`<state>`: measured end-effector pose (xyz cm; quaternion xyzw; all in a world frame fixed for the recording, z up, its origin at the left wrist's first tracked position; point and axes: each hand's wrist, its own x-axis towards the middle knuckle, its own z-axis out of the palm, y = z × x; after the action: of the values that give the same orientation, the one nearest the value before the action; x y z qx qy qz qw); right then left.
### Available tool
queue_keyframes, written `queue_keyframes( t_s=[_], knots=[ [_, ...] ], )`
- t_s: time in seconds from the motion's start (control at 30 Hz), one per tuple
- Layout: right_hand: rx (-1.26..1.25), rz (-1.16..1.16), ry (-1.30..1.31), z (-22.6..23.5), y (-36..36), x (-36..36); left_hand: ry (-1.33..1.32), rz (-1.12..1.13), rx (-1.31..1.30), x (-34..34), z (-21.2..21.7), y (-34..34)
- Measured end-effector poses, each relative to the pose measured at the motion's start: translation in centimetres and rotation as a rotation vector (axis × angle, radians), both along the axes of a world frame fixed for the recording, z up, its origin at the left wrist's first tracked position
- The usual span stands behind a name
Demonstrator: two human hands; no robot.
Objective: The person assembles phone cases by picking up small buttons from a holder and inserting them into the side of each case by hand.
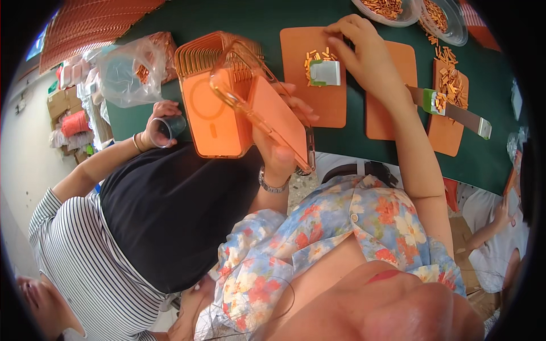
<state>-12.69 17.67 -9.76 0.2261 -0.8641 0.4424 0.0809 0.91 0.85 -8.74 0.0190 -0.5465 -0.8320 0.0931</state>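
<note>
My left hand (277, 153), with a metal watch at its wrist, grips a clear-edged orange phone case (280, 116). The case is tilted, and its upper end is blurred. Just left of it stands a row of similar cases (211, 108), packed one behind another. My right hand (358, 48) is at the upper right corner of an orange board (291, 111). Its fingers are bent and apart, with nothing visible between them. On that board lie a silver-and-green flat piece (326, 74) and small copper-coloured pieces (310, 59).
At the left, a co-worker's hand (153, 122) holds a clear plastic cup (170, 128), near a clear bag (125, 74). Farther right are two orange boards (378, 122) (446, 139), a brown strip (466, 118) and loose copper-coloured pieces (452, 85). Clear tubs (406, 17) stand at the back.
</note>
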Motion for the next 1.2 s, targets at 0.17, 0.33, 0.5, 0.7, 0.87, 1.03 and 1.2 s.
queue_keyframes(
  t_s=[0.17,0.33,0.5,0.7,0.87,1.03,1.2],
  knots=[
    [0.134,-0.011,0.076,0.4,-0.9,0.7,-0.058,-0.037,0.013,0.5,-0.5,0.2],
    [0.115,-0.087,0.081,-2.1,-1.0,-1.1,-0.069,-0.089,0.001,0.4,-0.7,0.3],
    [-0.025,-0.056,0.086,-2.1,-1.4,-1.8,-0.046,-0.102,-0.008,0.4,-1.1,0.4],
    [-0.718,0.144,-0.334,6.0,-2.3,2.1,-0.028,-0.117,0.0,0.1,-0.9,0.0],
    [-0.382,0.219,-0.242,9.5,-1.8,2.9,-0.016,-0.161,0.015,0.0,-0.7,-0.5],
    [-0.197,0.255,-0.143,10.2,-2.1,2.7,0.008,-0.183,0.017,-0.1,-1.0,-0.8],
    [-0.417,0.317,-0.405,6.6,-1.7,1.9,0.008,-0.203,0.031,-0.2,-1.1,-0.7]
  ],
)
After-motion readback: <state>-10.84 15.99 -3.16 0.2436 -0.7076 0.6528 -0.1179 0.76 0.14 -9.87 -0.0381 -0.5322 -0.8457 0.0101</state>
